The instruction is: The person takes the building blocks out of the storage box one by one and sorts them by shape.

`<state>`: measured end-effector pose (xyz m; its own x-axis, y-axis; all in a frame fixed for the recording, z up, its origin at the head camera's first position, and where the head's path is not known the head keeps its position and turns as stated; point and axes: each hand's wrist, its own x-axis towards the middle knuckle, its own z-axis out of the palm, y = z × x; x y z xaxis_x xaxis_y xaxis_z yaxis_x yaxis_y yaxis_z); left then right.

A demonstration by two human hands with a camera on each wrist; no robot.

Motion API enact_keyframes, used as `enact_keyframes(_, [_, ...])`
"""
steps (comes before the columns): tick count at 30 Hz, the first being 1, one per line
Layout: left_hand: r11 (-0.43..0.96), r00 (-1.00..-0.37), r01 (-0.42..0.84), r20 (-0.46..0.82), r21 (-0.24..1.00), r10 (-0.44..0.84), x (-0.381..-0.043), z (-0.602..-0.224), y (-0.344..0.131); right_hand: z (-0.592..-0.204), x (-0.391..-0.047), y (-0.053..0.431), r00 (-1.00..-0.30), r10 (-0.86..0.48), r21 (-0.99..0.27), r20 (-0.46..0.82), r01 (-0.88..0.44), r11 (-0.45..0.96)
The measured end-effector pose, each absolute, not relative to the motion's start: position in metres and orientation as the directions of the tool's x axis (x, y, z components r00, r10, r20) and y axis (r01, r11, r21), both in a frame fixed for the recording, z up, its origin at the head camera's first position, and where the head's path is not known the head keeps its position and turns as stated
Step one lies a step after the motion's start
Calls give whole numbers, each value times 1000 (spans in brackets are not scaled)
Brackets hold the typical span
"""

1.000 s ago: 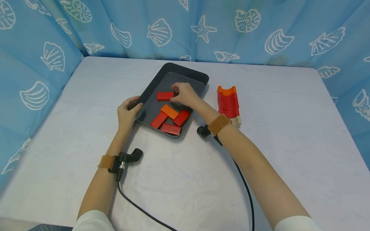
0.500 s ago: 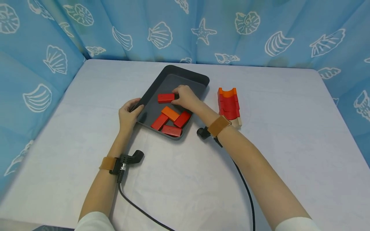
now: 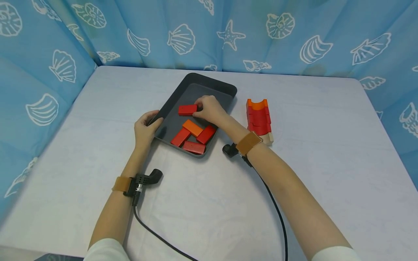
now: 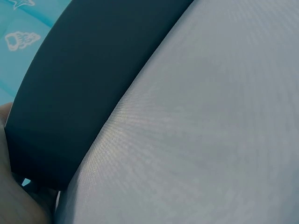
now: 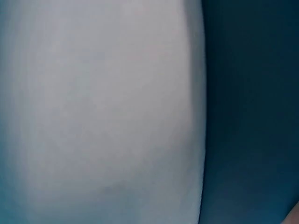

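Note:
A dark grey tray (image 3: 212, 81) stands turned at an angle on the table. My left hand (image 3: 144, 128) grips its left rim, thumb on the near side; in the left wrist view part of that hand shows beside the tray's outer wall (image 4: 84, 84). Inside the tray, my right hand (image 3: 212, 110) pinches the right end of a red block (image 3: 187, 110). An orange block (image 3: 192, 128) and several red blocks, among them one red block (image 3: 194, 147) at the near end, lie closer to me. The right fingertips are partly hidden by the hand itself.
Right of the tray stands a row of red pieces (image 3: 259, 119) with an orange grooved piece (image 3: 257, 104) at its far end and pale wood (image 3: 267, 138) at its near end. Black cables trail from both wrist cameras. A blue shell-print curtain (image 3: 196, 36) borders the white-covered table.
Everything shifts slightly down in the picture at first, as the head view moves. Both hands keep their places at the tray rim and the red block.

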<state>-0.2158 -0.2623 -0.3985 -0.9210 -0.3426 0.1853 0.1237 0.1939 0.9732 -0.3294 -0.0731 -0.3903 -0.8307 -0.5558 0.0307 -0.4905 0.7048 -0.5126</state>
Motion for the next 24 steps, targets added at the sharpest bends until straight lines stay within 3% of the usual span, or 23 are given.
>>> enact_keyframes(24, [203,-908,123,193,971,-372,-231,-423,-273,-385,-320,-65,-833,-534,-598,143,-503,624])
